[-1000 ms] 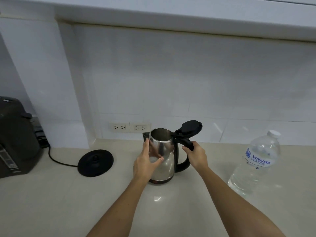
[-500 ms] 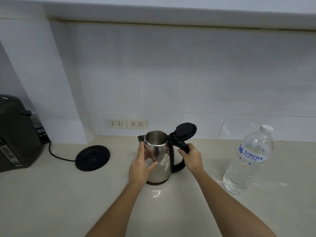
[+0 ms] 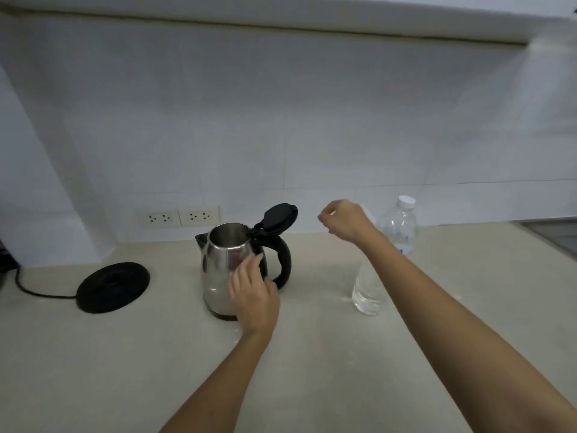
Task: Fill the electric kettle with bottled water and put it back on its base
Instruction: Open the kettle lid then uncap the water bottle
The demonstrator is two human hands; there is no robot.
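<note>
- The kettle (image 3: 226,270) stands upright on the counter (image 3: 312,370), off its base (image 3: 113,286), spout to the left and black handle (image 3: 282,264) to the right.
- Its lid (image 3: 276,217) is tipped up and back over the handle, so the steel inside of the mouth shows.
- The left hand (image 3: 254,296) is in front of the kettle's lower right side with the fingers (image 3: 249,267) spread and loosely straight; they lie against or just off the steel wall, I cannot tell which, and they grip nothing.
- The right hand (image 3: 343,220) is raised in the air between the lid and the bottle (image 3: 387,254), clear of the handle. Its fingers are curled loosely inward and hold nothing.
- The bottle stands upright to the right of the kettle, well apart from it, white cap (image 3: 406,201) on. The right forearm crosses in front of its middle; clear water shows in its lower part.
- The base is a flat black disc on the counter left of the kettle, apart from it, with a black cord (image 3: 34,292) running off to the left edge.
- 2 white sockets (image 3: 179,216) sit side by side low on the tiled wall (image 3: 281,120), behind and left of the kettle.
- The view is somewhat blurred.
</note>
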